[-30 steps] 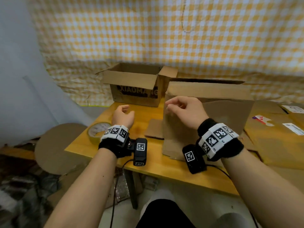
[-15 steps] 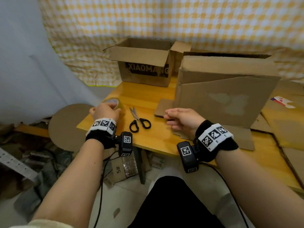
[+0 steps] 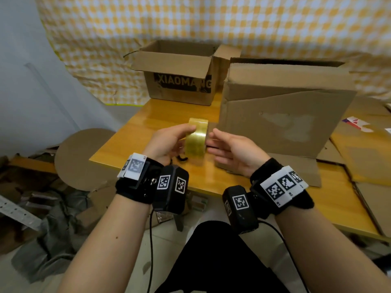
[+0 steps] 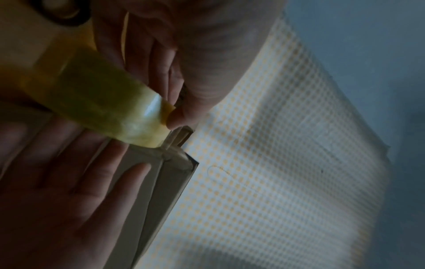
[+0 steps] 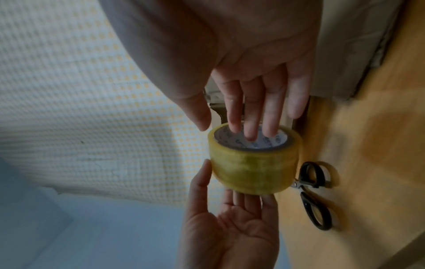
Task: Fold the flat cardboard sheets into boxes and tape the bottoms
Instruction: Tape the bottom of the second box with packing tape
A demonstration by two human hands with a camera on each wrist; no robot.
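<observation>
My left hand (image 3: 169,140) grips a roll of clear yellowish tape (image 3: 196,138) above the table's front, thumb on one edge and fingers round the far side. My right hand (image 3: 230,149) is just right of the roll, fingers straight. In the right wrist view those fingers (image 5: 250,125) reach into the core of the tape roll (image 5: 255,163), and my left hand (image 5: 230,218) holds it from below. A folded cardboard box (image 3: 285,115) stands upright on the table at the right, with flaps spread at its base.
Black-handled scissors (image 5: 315,196) lie on the wooden table (image 3: 137,136) under the roll. An open box printed XIAOMANG (image 3: 179,81) sits at the back. Flat cardboard sheets (image 3: 364,157) cover the right side. A round cardboard disc (image 3: 82,157) and clutter lie on the floor at the left.
My left hand has lifted the tape roll from the table's left edge and carried it to the middle. My right hand has risen from the table to meet the roll.
</observation>
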